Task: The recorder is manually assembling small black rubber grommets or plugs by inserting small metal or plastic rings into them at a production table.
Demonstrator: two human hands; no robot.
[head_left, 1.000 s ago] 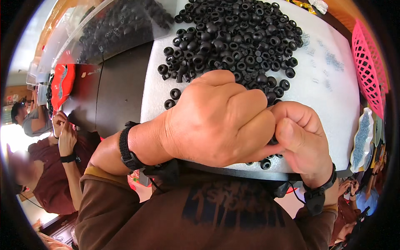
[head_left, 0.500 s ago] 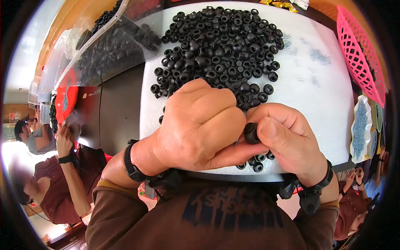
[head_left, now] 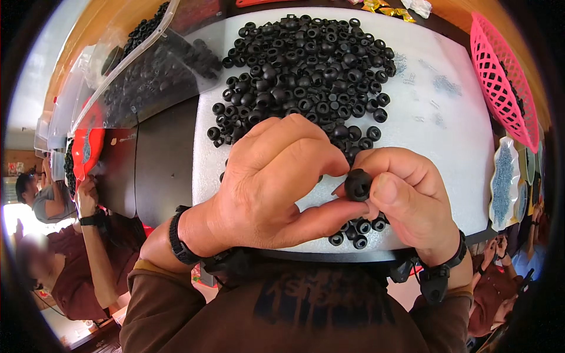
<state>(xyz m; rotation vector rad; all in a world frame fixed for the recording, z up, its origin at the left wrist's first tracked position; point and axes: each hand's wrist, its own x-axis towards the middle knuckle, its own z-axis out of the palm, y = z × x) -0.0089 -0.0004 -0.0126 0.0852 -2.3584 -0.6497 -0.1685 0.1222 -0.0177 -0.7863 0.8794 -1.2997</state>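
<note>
A small round black part (head_left: 358,185) with a hollow in its face sits between my two hands above the near edge of a white foam sheet (head_left: 459,170). My right hand (head_left: 409,200) pinches it between thumb and curled fingers. From the other side my left hand (head_left: 276,182) closes on it, thumb along its lower edge and bent index finger at its upper left. A gap shows between that thumb and index finger. Beyond my hands spreads a large heap of similar black parts (head_left: 312,70). Several more black parts (head_left: 358,229) lie just below my fingers.
Small clear pieces (head_left: 444,85) are scattered on the foam's right side. A pink mesh basket (head_left: 500,82) stands far right, above a white scalloped dish (head_left: 504,182) of bluish bits. Far left are a clear bin (head_left: 153,65) of black parts and a red dish (head_left: 88,144). Co-workers sit on both sides.
My left fingers have lifted and opened away from the thumb, baring a gap. The black part has turned so its hollow face shows. The whole view has shifted slightly.
</note>
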